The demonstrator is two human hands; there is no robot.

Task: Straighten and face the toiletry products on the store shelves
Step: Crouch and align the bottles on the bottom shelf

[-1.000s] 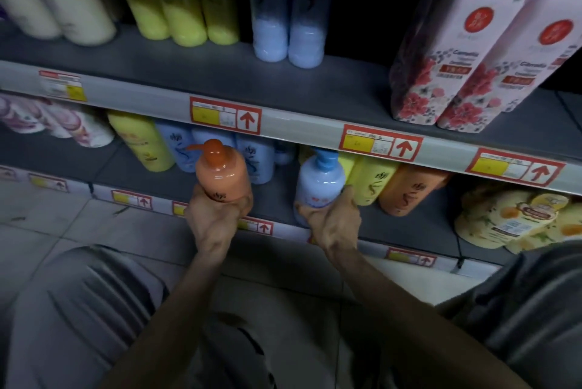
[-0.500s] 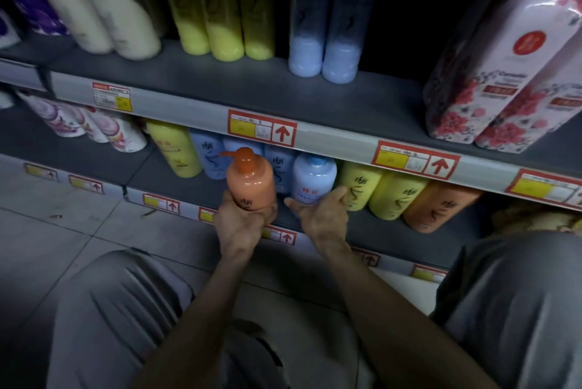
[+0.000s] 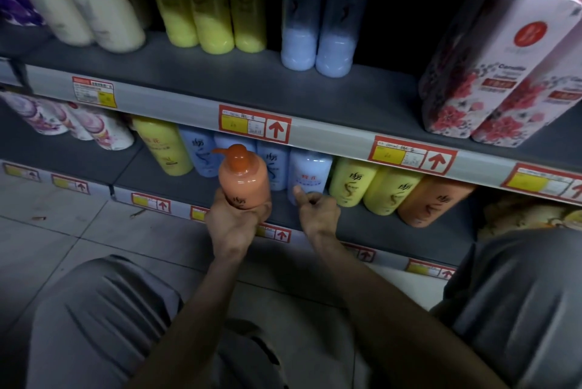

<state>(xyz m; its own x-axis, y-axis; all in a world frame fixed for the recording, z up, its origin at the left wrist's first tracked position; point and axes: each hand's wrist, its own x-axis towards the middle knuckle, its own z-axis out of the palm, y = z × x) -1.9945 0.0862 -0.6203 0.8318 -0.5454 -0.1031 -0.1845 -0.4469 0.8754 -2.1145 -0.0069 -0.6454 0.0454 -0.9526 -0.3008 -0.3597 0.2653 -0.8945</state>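
Observation:
My left hand [image 3: 234, 225] grips the base of an orange pump bottle [image 3: 244, 179] and holds it upright in front of the bottom shelf [image 3: 378, 225]. Just right of it, my right hand [image 3: 318, 212] is loosely curled with the thumb touching the lower front of a pale blue bottle [image 3: 310, 173] standing in the row. That row also holds a yellow bottle [image 3: 162, 146], blue bottles [image 3: 198, 152], two more yellow bottles [image 3: 351, 182] and another orange bottle [image 3: 433, 199].
The upper shelf [image 3: 220, 80] carries white, yellow and blue bottles and two pink floral packs [image 3: 504, 80]. Red price tags [image 3: 255, 122] line the shelf edges. White floral bottles [image 3: 94, 130] lie at the left. Tiled floor [image 3: 63, 231] and my knees are below.
The pale blue bottle has gone from the shelf front back into the row; my right hand has let go and now only touches it. The orange bottle stays held in my left hand.

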